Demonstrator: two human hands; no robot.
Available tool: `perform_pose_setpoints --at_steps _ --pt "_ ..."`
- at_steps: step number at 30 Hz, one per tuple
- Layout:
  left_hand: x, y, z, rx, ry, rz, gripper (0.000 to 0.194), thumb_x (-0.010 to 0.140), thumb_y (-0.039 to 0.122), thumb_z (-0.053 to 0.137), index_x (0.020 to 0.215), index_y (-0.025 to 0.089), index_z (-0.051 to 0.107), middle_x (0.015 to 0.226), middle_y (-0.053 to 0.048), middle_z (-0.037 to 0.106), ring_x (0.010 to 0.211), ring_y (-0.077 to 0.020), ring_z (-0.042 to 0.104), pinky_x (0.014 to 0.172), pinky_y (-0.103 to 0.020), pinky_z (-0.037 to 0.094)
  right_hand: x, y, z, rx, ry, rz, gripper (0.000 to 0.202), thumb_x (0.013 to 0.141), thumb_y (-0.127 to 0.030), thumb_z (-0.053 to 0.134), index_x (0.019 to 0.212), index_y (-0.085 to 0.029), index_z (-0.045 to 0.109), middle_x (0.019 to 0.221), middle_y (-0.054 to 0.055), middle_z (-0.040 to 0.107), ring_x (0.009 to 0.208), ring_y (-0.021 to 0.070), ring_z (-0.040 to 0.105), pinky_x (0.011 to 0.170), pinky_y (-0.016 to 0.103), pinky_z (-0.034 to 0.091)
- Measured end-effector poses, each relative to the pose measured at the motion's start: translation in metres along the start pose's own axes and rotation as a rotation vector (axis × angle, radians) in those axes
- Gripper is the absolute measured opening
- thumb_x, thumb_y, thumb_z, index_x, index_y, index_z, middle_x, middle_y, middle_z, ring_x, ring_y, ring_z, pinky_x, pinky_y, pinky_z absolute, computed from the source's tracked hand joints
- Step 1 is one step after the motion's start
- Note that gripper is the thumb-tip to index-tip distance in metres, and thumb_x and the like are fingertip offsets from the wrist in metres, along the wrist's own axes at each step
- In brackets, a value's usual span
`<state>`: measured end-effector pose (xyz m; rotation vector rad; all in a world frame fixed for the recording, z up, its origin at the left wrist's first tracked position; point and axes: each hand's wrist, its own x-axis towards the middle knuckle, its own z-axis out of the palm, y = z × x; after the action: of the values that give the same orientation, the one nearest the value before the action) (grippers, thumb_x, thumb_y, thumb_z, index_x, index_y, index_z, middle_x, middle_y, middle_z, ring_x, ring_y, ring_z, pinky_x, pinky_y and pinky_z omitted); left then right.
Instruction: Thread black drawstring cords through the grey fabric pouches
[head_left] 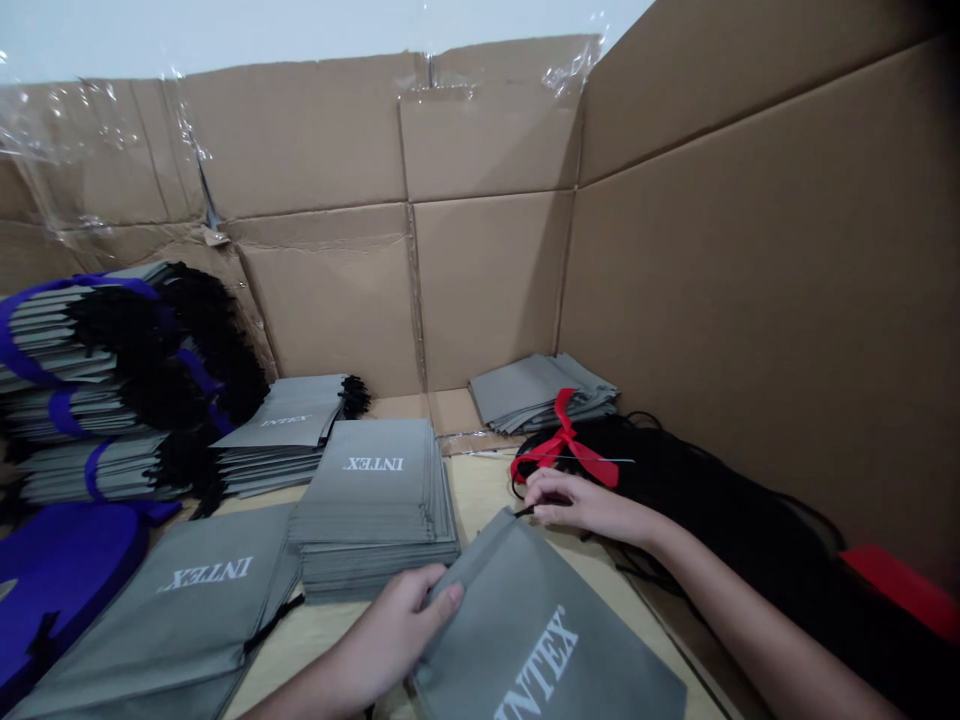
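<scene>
A grey fabric drawstring bag [540, 620] printed INTEX lies tilted at the front, its lower edge cut off by the frame. My left hand [409, 610] is closed on the bag's left edge, thumb on top and fingers hidden underneath. At the bag's top corner my right hand [562, 503] pinches a short black cord [525, 511] where it comes out of the hem. Just behind my right hand a red ribbon [566, 445] is tied around a long bundle of black cords [705, 510].
A tall stack of grey INTEX bags [379, 490] stands left of centre, with more bags [202, 570] at front left. Bundles strapped in purple [97, 470] pile up behind a purple roll [67, 590]. Further grey pieces [525, 390] lie against the cardboard wall [487, 280].
</scene>
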<state>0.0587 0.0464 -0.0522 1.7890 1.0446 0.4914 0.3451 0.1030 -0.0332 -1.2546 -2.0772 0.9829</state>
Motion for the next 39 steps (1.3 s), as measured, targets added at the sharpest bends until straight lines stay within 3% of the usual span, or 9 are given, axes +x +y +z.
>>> perform_pose_setpoints --at_steps 5,11,17,22,27,35,39 --pt "-0.001 0.002 0.0 -0.02 -0.025 0.012 0.049 0.082 0.06 0.041 0.084 0.014 0.057 0.079 -0.002 0.056 0.077 -0.0166 0.052 0.07 -0.024 0.042 0.0 0.0 0.003 -0.001 0.002 -0.001 0.022 0.08 -0.042 0.056 0.082 -0.02 0.056 0.079 0.0 0.054 0.076 0.0179 0.051 0.072 0.029 0.041" --pt "-0.001 0.001 0.0 -0.022 -0.013 -0.015 0.051 0.081 0.062 0.041 0.085 0.014 0.058 0.079 -0.002 0.057 0.076 -0.0166 0.052 0.068 -0.023 0.043 0.001 -0.007 0.01 0.018 -0.036 0.005 0.025 0.07 -0.03 0.065 0.093 -0.02 0.061 0.092 0.002 0.06 0.091 0.0206 0.055 0.08 0.03 0.041" --pt "-0.002 0.004 -0.001 -0.012 -0.027 0.008 0.047 0.083 0.058 0.042 0.085 0.014 0.058 0.079 -0.002 0.055 0.076 -0.0162 0.051 0.068 -0.024 0.042 0.005 0.005 0.006 -0.011 0.046 0.064 0.006 0.067 -0.023 0.063 0.069 -0.017 0.063 0.066 -0.001 0.058 0.068 0.0172 0.054 0.065 0.027 0.039" --pt "-0.003 0.004 -0.002 -0.014 -0.059 -0.003 0.043 0.084 0.053 0.042 0.085 0.014 0.058 0.081 -0.002 0.056 0.076 -0.0155 0.051 0.068 -0.023 0.042 0.004 0.01 0.0 0.017 0.054 0.086 0.01 0.062 -0.02 0.065 0.07 -0.016 0.068 0.068 0.0 0.062 0.069 0.0176 0.055 0.064 0.027 0.039" --pt "-0.002 0.002 -0.002 0.018 -0.051 -0.006 0.04 0.085 0.05 0.042 0.085 0.013 0.058 0.081 -0.002 0.056 0.076 -0.0157 0.052 0.067 -0.023 0.041 0.004 0.01 -0.002 0.092 0.075 0.084 0.015 0.064 -0.022 0.065 0.076 -0.015 0.07 0.066 0.0 0.063 0.065 0.0156 0.055 0.063 0.025 0.039" --pt "-0.002 0.001 0.0 0.058 -0.009 0.029 0.039 0.088 0.046 0.04 0.09 0.013 0.061 0.087 -0.005 0.061 0.083 -0.019 0.055 0.071 -0.024 0.041 0.004 0.008 0.002 0.284 0.133 0.045 0.025 0.072 -0.039 0.066 0.083 -0.016 0.067 0.08 0.003 0.063 0.071 0.0153 0.056 0.068 0.027 0.042" --pt "-0.001 0.0 0.0 0.033 -0.014 0.032 0.04 0.089 0.046 0.039 0.093 0.012 0.06 0.091 -0.006 0.062 0.085 -0.0199 0.056 0.071 -0.024 0.041 0.003 0.006 0.005 0.41 0.179 0.039 0.025 0.072 -0.04 0.066 0.08 -0.016 0.062 0.068 0.0 0.058 0.064 0.0125 0.053 0.062 0.024 0.039"
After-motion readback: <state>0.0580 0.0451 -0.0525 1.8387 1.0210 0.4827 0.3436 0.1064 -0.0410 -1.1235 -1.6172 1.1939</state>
